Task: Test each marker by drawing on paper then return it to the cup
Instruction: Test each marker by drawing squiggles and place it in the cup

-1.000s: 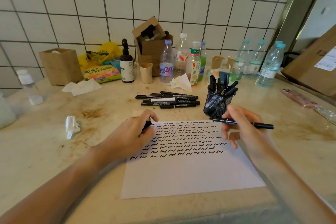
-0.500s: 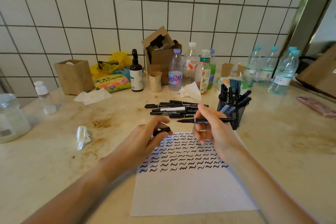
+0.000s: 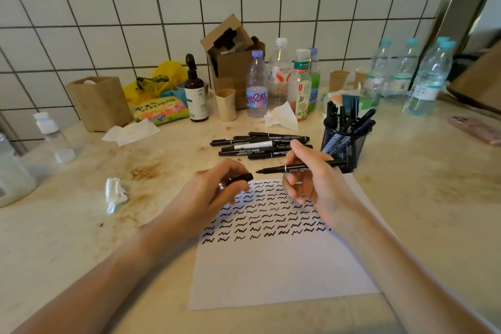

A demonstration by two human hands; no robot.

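Note:
My right hand (image 3: pixel 311 182) holds a black marker (image 3: pixel 273 169) level above the top of the paper (image 3: pixel 276 268), its bare tip pointing left. My left hand (image 3: pixel 214 192) pinches the marker's black cap (image 3: pixel 241 178) just left of that tip, a small gap between them. The white sheet carries several rows of black squiggles. Behind the hands lies a loose pile of black markers (image 3: pixel 260 144) on the counter. To the right of the pile stands a black mesh cup (image 3: pixel 345 144) with several markers upright in it.
Bottles (image 3: pixel 257 84), a cardboard box (image 3: pixel 233 62), paper cups (image 3: pixel 226 104) and a dropper bottle (image 3: pixel 195 95) line the tiled wall. A crumpled tissue (image 3: pixel 115 194) lies left of the paper. More water bottles (image 3: pixel 431 78) and a pink phone (image 3: pixel 477 130) sit at right.
My right hand swung the marker leftward from beside the cup until its tip faces the cap. My left hand rose off the paper with the cap. The view shifted closer.

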